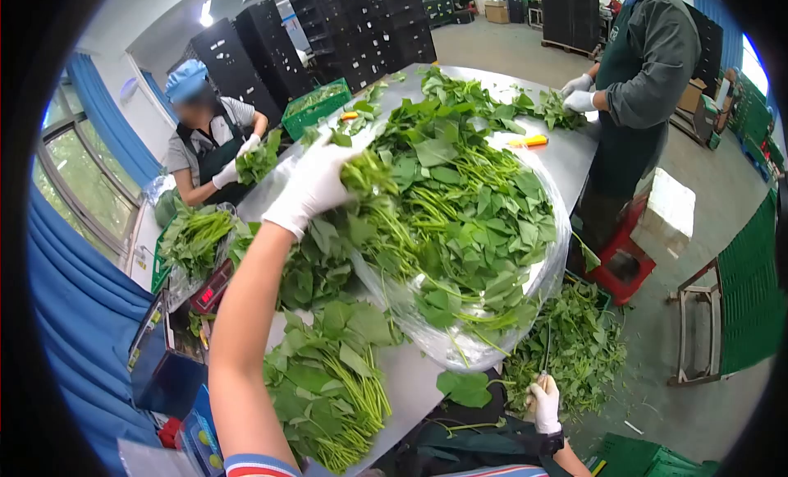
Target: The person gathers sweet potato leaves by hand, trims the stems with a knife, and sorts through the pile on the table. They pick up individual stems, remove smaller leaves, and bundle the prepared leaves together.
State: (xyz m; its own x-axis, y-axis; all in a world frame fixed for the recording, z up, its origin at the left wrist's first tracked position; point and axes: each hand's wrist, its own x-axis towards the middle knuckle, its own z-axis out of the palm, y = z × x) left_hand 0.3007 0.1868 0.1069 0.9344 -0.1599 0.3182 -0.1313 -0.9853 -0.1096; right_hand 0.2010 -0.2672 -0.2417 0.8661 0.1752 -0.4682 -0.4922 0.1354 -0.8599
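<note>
My left hand (pixel 316 181), in a white glove, reaches over the table with its fingers closed on a bunch of leafy greens (pixel 369 177), slightly blurred. Beneath and beyond it spreads a big heap of long-stemmed leafy greens (pixel 492 206) on a clear plastic sheet (pixel 460 354). My right hand (pixel 543 403), also gloved, is low at the front edge, closed round a thin, straight, blade-like thing (pixel 548 354) pointing upward. Just past it, a pile of greens (pixel 583 354) fills a container below table height. Another bunch of greens (pixel 336 378) lies near my left forearm, stems towards me.
Co-workers handle greens at the left (pixel 209 132) and far right (pixel 648 75). An orange-handled tool (pixel 529 140) lies on the metal table (pixel 574 161). A scale with a red display (pixel 209 295) stands left, a green crate (pixel 316 107) behind. A red stool (pixel 624 259) bears a white box (pixel 666 210).
</note>
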